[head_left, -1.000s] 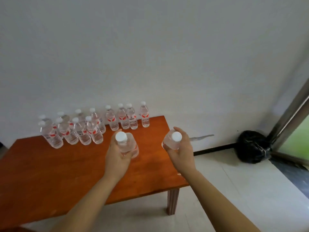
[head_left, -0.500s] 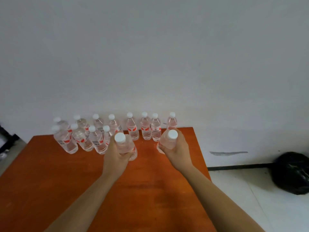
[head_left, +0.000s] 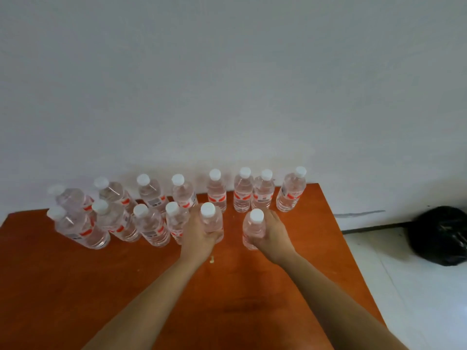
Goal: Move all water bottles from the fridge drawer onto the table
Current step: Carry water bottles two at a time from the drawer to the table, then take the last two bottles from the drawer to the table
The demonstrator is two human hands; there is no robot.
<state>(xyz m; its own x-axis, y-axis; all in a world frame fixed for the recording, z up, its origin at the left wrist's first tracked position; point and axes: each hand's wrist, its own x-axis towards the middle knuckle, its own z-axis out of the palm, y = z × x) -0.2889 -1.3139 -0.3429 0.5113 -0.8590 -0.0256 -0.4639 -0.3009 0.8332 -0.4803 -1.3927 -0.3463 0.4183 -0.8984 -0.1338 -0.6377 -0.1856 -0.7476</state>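
My left hand (head_left: 199, 234) is wrapped around the body of one bottle (head_left: 211, 221), fingers curled on it from the near side. My right hand (head_left: 275, 234) grips a second bottle (head_left: 253, 229) the same way. Both stand upright with white caps on top, their bases down at the table (head_left: 75, 286); I cannot tell whether they rest on it.

At 9 o'clock from my left hand, just beside it, a front row (head_left: 151, 229) of four bottles runs toward the table's left side. The nearest one touches or almost touches my knuckles. At 12 o'clock, along the far edge, a back row (head_left: 242, 195) of eight bottles lines the wall (head_left: 227, 84), all with red labels. The ones on the left are blurred.

A small pale crumb (head_left: 211, 259) lies on the wood at 6 o'clock from my left hand. Off the table at 3 o'clock, a black bag (head_left: 441, 236) sits on the pale floor (head_left: 417, 294) against the wall.
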